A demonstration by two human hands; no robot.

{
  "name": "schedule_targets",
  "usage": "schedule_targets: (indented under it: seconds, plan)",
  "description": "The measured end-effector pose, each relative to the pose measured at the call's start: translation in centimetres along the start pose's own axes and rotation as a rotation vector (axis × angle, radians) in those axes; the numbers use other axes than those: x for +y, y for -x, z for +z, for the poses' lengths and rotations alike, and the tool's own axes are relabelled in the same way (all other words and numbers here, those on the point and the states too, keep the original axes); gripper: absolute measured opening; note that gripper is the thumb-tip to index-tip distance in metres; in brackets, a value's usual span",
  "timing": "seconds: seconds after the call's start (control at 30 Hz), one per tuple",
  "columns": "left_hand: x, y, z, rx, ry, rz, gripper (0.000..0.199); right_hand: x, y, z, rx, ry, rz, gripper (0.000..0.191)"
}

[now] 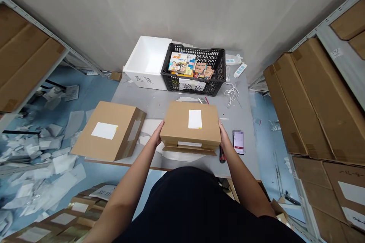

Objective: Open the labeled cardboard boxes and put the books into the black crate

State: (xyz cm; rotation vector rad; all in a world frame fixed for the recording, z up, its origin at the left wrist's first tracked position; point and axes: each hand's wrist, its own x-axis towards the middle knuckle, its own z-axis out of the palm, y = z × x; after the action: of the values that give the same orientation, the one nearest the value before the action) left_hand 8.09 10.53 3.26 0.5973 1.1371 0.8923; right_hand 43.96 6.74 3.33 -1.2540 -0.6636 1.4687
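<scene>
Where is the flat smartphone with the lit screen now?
In the head view, the smartphone lies on the grey table, right of the person's right hand, beside a red-and-black tool handle.

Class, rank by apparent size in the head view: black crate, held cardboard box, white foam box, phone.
Black crate and cardboard box look alike, box nearer camera, so unranked; then white foam box; then phone.

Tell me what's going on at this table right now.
A person has their left hand and right hand on the sides of a cardboard box with a white label on top, over a grey table. A second cardboard box lies to its left. Further back, a black plastic crate of colourful printed items sits beside a white foam box. A phone lies near the right hand.
</scene>
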Motion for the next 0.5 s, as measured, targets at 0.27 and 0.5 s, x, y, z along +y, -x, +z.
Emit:
schedule_targets:
  seconds: [0.27,0.5]
  plan:
    - [-1.4,0.5,-0.2,-0.136,-0.186,-0.047,0.088,1.4,0.7,-0.2,-0.017,-0.072,0.146,0.066]
    - [-1.4,-1.3,0.1,-0.103,-0.144,0.000,0.093,1.7,-0.8,0.9,0.027,-0.030,0.115,0.069]
